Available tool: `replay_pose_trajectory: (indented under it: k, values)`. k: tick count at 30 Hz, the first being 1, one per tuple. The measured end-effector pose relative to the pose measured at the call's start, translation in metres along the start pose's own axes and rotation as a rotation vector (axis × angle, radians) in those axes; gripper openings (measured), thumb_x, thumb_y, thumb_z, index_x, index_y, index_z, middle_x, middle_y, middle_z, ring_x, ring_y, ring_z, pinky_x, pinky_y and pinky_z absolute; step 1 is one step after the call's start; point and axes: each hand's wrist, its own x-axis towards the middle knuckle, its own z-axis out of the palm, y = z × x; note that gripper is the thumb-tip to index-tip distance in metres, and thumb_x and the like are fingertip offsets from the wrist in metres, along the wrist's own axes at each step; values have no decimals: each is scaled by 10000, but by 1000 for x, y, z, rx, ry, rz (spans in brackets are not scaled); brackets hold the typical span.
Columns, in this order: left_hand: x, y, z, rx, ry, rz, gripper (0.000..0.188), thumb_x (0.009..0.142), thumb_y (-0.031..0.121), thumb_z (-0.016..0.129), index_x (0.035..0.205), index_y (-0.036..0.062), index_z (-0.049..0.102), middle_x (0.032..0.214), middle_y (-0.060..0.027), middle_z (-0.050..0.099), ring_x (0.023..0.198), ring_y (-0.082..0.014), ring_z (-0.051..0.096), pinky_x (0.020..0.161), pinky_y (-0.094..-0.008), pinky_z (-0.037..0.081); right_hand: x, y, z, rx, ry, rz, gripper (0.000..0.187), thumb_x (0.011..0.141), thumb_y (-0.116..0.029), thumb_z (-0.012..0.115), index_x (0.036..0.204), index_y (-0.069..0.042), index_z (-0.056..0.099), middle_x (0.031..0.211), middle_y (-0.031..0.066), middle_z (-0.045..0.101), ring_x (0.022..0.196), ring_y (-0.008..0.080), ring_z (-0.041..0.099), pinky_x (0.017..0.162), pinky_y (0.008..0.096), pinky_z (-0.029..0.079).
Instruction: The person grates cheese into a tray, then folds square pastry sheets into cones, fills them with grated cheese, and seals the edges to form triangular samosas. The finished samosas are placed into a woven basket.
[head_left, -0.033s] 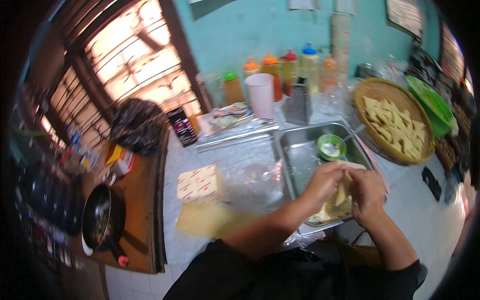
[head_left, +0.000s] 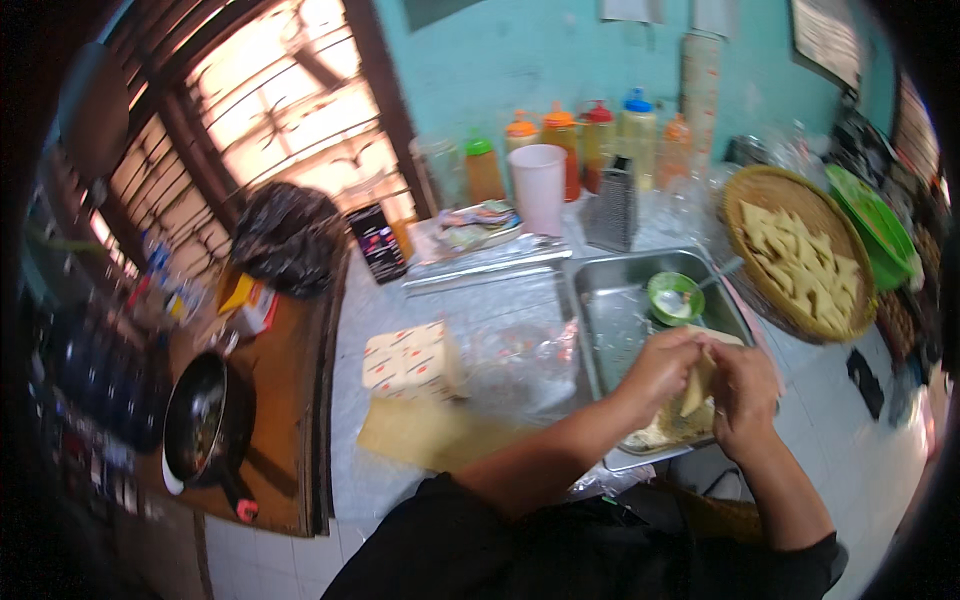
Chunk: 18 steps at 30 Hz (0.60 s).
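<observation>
Over the near part of a metal tray (head_left: 608, 330), my left hand (head_left: 660, 372) and my right hand (head_left: 745, 392) meet with bent fingers on a folded piece of pale dough (head_left: 698, 390). Its upper edge is pinched between them, and the fingers hide part of it. Crumbly pale filling (head_left: 655, 432) lies in the tray below. A small green bowl (head_left: 662, 312) with something white in it stands at the tray's far side, a spoon handle leaning out. Below my left forearm, flat yellowish dough sheets (head_left: 405, 435) lie beside a paper-wrapped block (head_left: 405, 365).
A round woven basket (head_left: 755, 182) of folded dough pieces (head_left: 800, 262) stands far right, next to a green basin (head_left: 872, 225). Behind the tray are a box grater (head_left: 613, 210), a white cup (head_left: 538, 190) and several sauce bottles. A black pan (head_left: 205, 415) sits on the wooden surface at left.
The whole view has shifted slightly, so most things appear a little farther right. Both hands keep the same hold on the folded dough.
</observation>
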Motion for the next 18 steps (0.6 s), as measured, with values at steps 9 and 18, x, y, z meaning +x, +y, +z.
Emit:
replay_pose_trajectory:
  k: [9,18]
  values:
    - [4,6,10,-166,-113,45,215,964,184,427,927,18,558,812,-44,585,738,-112,575,644,-267,470,1,3,-5,-115,55,-144,293,796,-41,533,1087,-10,547,1031,187,556,918,345,547,792,410,438]
    - [12,5,-2,-475,-79,-102,201,950,228,451,1047,72,532,923,-40,568,829,-129,570,692,-293,463,9,-12,-7,-218,-43,-245,340,748,-71,517,1074,2,580,1085,209,559,924,376,545,830,438,424]
